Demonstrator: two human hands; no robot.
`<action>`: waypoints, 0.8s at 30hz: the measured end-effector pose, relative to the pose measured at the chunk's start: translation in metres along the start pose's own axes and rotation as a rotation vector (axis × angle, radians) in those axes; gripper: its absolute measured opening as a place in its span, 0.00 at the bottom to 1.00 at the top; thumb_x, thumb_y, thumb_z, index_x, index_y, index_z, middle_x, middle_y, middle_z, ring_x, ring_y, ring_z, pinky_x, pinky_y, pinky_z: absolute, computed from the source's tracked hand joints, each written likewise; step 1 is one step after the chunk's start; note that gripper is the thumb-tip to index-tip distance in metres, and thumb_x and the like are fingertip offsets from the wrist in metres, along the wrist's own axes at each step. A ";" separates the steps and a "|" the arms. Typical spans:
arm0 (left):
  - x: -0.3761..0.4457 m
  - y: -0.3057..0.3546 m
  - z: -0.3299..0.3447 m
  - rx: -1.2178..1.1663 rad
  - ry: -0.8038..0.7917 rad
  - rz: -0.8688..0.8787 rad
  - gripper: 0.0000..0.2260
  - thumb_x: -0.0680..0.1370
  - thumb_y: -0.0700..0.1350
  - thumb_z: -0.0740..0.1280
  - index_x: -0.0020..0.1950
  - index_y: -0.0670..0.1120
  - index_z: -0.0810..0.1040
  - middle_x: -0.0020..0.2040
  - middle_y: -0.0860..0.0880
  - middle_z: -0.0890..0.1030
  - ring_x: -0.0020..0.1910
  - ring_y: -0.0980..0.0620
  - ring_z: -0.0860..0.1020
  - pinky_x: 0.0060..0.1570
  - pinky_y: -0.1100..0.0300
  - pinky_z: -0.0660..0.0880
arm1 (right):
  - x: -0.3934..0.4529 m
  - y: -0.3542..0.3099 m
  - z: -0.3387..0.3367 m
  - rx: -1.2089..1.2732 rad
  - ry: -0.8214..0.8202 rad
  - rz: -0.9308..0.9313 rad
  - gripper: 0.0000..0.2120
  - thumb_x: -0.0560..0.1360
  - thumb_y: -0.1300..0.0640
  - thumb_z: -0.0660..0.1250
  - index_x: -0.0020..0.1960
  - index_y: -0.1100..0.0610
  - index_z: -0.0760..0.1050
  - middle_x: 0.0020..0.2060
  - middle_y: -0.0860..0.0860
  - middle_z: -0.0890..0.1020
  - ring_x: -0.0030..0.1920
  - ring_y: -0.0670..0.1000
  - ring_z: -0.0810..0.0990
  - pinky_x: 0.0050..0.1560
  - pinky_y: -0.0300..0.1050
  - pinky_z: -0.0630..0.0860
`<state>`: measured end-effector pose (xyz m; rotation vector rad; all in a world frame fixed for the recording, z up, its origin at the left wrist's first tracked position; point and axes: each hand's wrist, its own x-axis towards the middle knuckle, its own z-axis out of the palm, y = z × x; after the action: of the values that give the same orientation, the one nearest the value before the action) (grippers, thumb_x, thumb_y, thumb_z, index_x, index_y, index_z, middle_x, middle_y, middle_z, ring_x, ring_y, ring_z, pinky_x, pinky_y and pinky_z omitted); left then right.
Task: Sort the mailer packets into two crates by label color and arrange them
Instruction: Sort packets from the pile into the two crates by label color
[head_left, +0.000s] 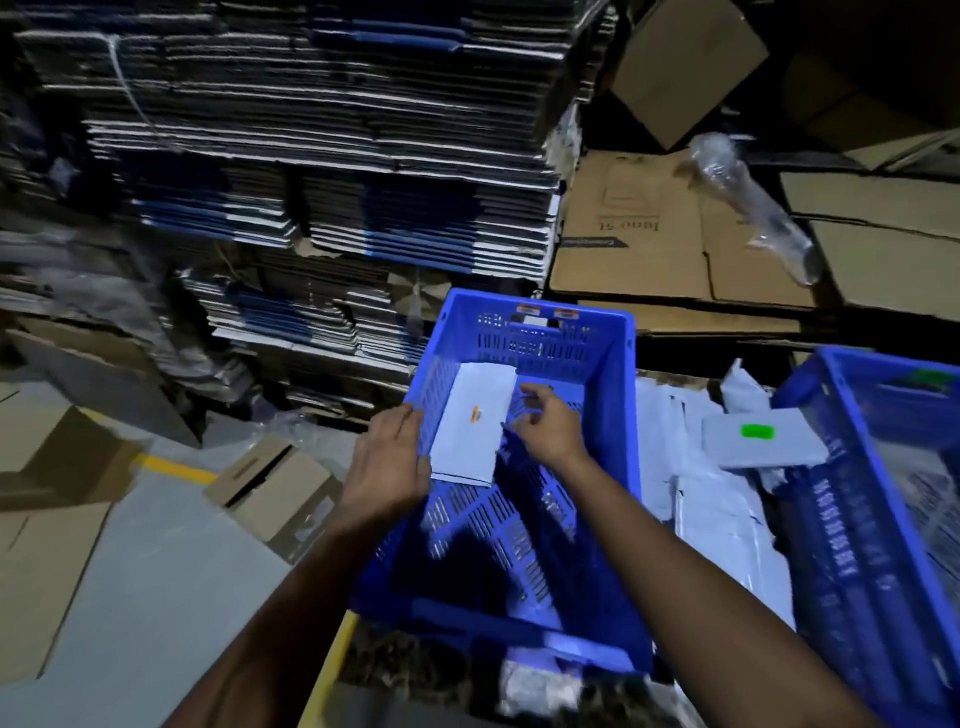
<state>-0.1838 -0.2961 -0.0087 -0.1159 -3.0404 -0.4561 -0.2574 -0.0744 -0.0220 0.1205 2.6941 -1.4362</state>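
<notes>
i'm settling an orange-label packet (475, 423) against the left wall of the near crate (613, 415). my left hand (387, 465) rests over the crate's rim, fingers together on the packet's left edge; my right hand (545, 423) is loosely curled beside its right edge, and i can't tell if it touches. best to keep it flush against the wall. a green-label packet (761, 439) lies on the loose pile (701, 499), by the second crate (872, 499).

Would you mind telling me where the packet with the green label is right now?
In the head view, the green-label packet lies right of the middle crate, atop the loose packets, against the right crate.
</notes>
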 end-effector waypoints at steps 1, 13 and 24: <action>0.001 0.005 0.001 -0.004 0.003 -0.005 0.29 0.72 0.50 0.61 0.71 0.41 0.71 0.71 0.42 0.71 0.68 0.41 0.68 0.68 0.48 0.67 | -0.005 -0.004 -0.011 0.031 0.017 -0.038 0.20 0.76 0.65 0.65 0.67 0.56 0.75 0.56 0.54 0.83 0.50 0.52 0.82 0.52 0.47 0.77; -0.058 0.120 0.044 -0.343 -0.014 0.325 0.22 0.74 0.44 0.63 0.67 0.40 0.75 0.63 0.42 0.78 0.62 0.40 0.73 0.65 0.57 0.62 | -0.171 0.132 -0.127 0.099 0.552 0.232 0.02 0.70 0.52 0.68 0.40 0.48 0.80 0.35 0.49 0.85 0.38 0.52 0.85 0.45 0.51 0.81; -0.098 0.200 0.057 -0.417 -0.124 0.375 0.17 0.81 0.45 0.63 0.70 0.46 0.73 0.64 0.48 0.77 0.65 0.49 0.71 0.64 0.58 0.66 | -0.201 0.222 -0.131 -0.088 0.299 0.509 0.25 0.73 0.49 0.74 0.64 0.61 0.74 0.51 0.58 0.82 0.54 0.59 0.80 0.54 0.47 0.75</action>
<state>-0.0722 -0.0947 -0.0127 -0.7415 -2.8822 -1.0653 -0.0383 0.1519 -0.1096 1.0044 2.6458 -1.2144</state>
